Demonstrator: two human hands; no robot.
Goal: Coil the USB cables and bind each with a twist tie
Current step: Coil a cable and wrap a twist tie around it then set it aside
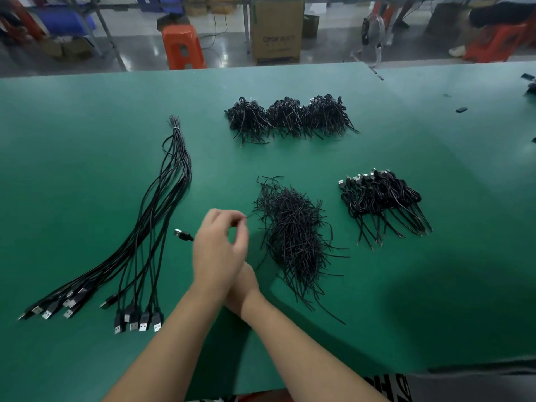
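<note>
1. Head view, the thing in hand: one USB cable (183,235) was being worked over the middle of the tabletop (87,117), its metal plug poking out to the left of the crossed hands; the rest of its length was hidden behind them, so whether it was coiled yet could not be told
2. The hands: the left hand (219,250) lay on top, fingers curled, its fingertips pinching a thin dark strand, seemingly a twist tie (243,218); the right hand (242,285) sat beneath it, mostly covered, and its grip could not be told
3. Handling, as a judgement: the cable looked light, thin and springy, likely to uncoil if released, so it would be best held across the loops at the middle while the tie went round; the tie looked soft and wiry, easy to bend, easy to drop
4. Supplies: uncoiled cables (156,216), bound at their far end, fanned toward the near-left corner; the loose heap of ties (293,236) lay just right of the hands
5. Finished work: one pile of coiled cables (383,201) sat toward the right edge, a bigger row (290,117) toward the far edge
6. In the way: the tie heap's stray ends lay near the fingers and could snag; a cardboard box (275,30) and orange stool (182,47) stood on the floor beyond
</note>
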